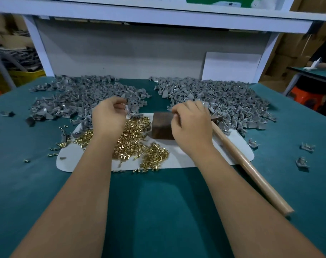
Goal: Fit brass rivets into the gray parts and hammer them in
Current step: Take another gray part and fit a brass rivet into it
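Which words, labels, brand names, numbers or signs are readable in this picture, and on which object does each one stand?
None can be read.
The white board leaning at the back of the bench is blank.
The white sheet under the brass rivets carries no print.
The hammer handle and the dark block show no marking.
The items on the top shelf are too blurred to show any text.

We see a teal table cover (pixel 158 211) under everything, with two dull gray heaps of parts (pixel 80 97) at far left and far right. Shiny brass-gold rivets (pixel 136 138) lie on a white sheet (pixel 186 155), beside a dark brown block (pixel 161 127) and a pale tan wooden handle (pixel 251 170). The far frame (pixel 39 47) is white.
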{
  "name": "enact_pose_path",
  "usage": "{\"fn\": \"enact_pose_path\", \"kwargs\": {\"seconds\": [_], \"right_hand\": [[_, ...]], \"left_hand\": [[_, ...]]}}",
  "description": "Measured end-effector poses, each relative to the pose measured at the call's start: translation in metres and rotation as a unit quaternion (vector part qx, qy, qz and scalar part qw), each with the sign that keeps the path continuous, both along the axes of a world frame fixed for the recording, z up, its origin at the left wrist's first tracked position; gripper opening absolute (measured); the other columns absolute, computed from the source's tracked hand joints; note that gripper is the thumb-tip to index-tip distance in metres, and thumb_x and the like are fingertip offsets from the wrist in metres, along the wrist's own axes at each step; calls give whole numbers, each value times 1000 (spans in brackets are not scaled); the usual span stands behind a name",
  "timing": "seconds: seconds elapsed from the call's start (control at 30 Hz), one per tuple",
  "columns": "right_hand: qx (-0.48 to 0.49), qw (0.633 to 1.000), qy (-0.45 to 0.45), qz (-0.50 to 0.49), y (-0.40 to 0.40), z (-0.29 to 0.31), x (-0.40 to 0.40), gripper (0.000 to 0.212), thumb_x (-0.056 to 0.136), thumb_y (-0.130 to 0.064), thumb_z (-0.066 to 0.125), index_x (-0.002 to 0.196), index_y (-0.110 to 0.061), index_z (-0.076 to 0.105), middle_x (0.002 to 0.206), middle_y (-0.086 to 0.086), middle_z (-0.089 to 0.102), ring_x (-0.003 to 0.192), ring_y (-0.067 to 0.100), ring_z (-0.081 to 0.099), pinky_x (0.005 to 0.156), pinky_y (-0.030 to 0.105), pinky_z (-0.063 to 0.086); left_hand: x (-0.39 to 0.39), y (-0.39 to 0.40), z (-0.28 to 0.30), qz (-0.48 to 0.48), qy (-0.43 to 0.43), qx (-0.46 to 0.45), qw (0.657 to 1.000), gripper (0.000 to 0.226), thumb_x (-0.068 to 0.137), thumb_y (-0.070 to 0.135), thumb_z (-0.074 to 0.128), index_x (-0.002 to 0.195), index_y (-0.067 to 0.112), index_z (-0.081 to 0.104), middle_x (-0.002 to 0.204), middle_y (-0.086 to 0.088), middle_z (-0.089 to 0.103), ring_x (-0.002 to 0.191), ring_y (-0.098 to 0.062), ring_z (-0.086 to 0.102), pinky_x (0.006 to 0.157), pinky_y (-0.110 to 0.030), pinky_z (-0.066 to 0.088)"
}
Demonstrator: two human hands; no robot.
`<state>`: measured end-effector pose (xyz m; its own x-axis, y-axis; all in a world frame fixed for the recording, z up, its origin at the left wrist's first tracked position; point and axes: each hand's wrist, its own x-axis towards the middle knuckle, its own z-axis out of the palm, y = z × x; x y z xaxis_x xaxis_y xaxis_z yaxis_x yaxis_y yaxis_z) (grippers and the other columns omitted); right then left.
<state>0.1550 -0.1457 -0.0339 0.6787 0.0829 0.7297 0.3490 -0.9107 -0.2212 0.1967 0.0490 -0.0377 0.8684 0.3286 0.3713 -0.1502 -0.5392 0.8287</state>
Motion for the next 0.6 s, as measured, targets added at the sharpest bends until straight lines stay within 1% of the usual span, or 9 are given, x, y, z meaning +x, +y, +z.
{"fn": "enact_pose_path", "kwargs": {"seconds": [0.07,0.1,0.13,0.17,0.2,0.3,0.37,0.47,0.6], "right_hand": [[-30,996,-26,74,13,5,-7,13,85,-7,54,91,-7,66,88,6,64,84,24,55,77,37,45],[-48,992,-18,113,19,6,-9,14,86,-7,54,92,-7,66,87,5,64,81,22,56,73,36,48],[-70,987,19,145,26,6,-11,17,88,-10,53,97,-8,67,90,3,64,83,19,56,73,34,49],[-93,979,74,168,33,5,-13,22,92,-15,51,107,-12,66,98,1,64,92,17,55,78,34,49],[-113,968,129,186,40,2,-15,29,94,-23,49,119,-15,62,108,0,61,102,16,52,85,33,46],[-195,944,191,182,55,-10,-14,43,96,-40,46,134,-20,51,120,1,53,117,19,42,95,35,33],[-219,941,190,172,59,-13,-12,39,96,-40,45,128,-20,57,116,1,53,114,21,42,93,35,31],[-151,942,222,203,57,-11,-10,26,95,-24,51,116,-15,64,106,2,53,109,22,46,89,36,41],[-89,941,242,219,54,-8,-10,16,91,-13,56,101,-15,68,98,-1,53,101,19,51,84,36,45]], "left_hand": [[-1,9,-1,58,8,84,995,46,91,-2,52,126,25,65,107,-4,68,91,-27,64,79,-40,55],[-1,15,-3,98,30,157,982,49,90,-1,52,131,25,61,120,-10,66,109,-34,60,92,-46,50],[-2,20,-4,129,70,216,965,49,90,3,52,135,22,57,135,-15,58,128,-38,49,106,-52,40],[-2,24,-5,144,119,241,952,47,91,8,52,137,17,55,144,-19,50,138,-40,38,113,-54,31],[-3,26,-6,148,163,242,945,42,93,11,51,134,13,56,144,-23,49,138,-41,37,114,-54,31],[-2,27,-9,132,178,215,951,32,88,4,50,115,6,67,116,-22,64,110,-42,57,91,-45,50],[-1,23,-10,121,143,190,964,37,85,-3,51,113,9,71,107,-19,69,98,-39,62,75,-39,49],[1,22,-9,103,101,138,980,45,84,-9,50,116,14,72,108,-16,71,89,-37,63,69,-35,45],[3,16,-5,55,32,59,996,33,88,-2,61,115,16,71,112,-5,71,77,-15,61,66,-25,47]]}}
